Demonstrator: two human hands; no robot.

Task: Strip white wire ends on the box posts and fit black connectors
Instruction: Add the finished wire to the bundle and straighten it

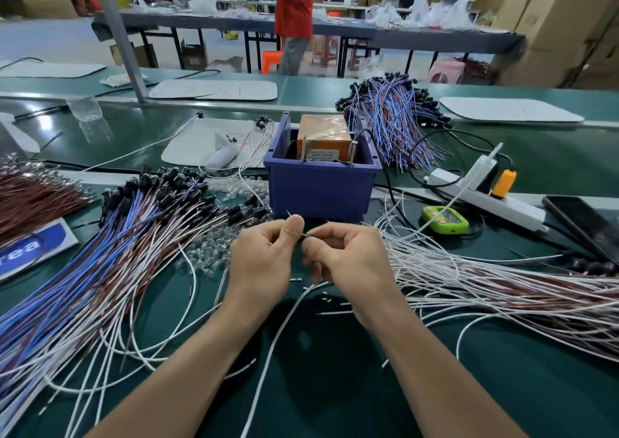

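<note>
Nearest, a single white wire [281, 330] runs up the green table [335, 387] from the near edge into the right hand [348, 263], whose fingers are curled round it; the left hand [264, 260] sits just beside it, thumb and forefinger pinched on the thin bare end that bridges the two hands; short cut bits of white insulation [326, 298] lie on the table by the right wrist; to the left spreads a bundle of blue, brown and white leads [100, 263], with black connectors [174, 183] at their far ends; to the right lies a loose pile of white wires [485, 280]; just beyond the hands stands the blue box [321, 186], holding an orange block [323, 136] and two upright metal posts [303, 151], one at each side; right of the box are a green device [443, 219], a white power strip [485, 196] and a dark phone [582, 223]; farther off, behind the box to the right, rests another bundle of blue leads [395, 126].
</note>
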